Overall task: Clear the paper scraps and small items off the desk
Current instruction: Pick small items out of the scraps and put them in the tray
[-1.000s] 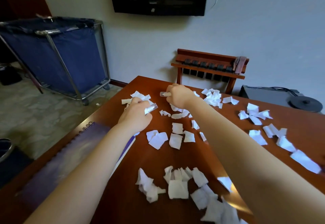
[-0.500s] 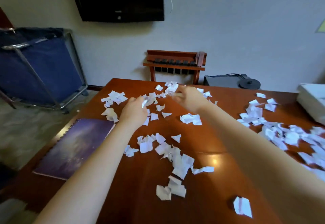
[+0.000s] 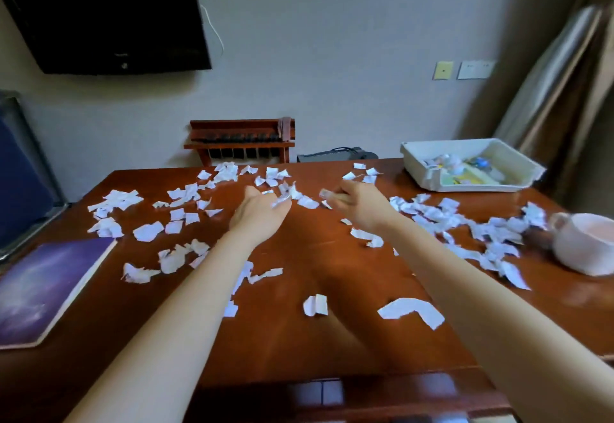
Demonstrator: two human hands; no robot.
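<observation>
Tray (image 3: 465, 187) lies far right of my hands; right hand (image 3: 360, 210) is nearer.
Bench (image 3: 315, 256) is strewn with paper scraps (image 3: 146, 231); the tray sits on its far right corner, well apart from both. My left hand (image 3: 257, 216) pinches a clear bit (image 3: 281, 201), my right grips a pale stub (image 3: 327, 194), both blurred.

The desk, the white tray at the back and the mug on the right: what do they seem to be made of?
Desk: looks like wood or wood veneer, reddish-brown with a glossy varnish that reflects the light.
Tray: probably white plastic with a matte finish; its front edge looks ragged, as if chipped.
Mug: likely glazed ceramic, pale and thick-walled, though blur leaves that open.
</observation>
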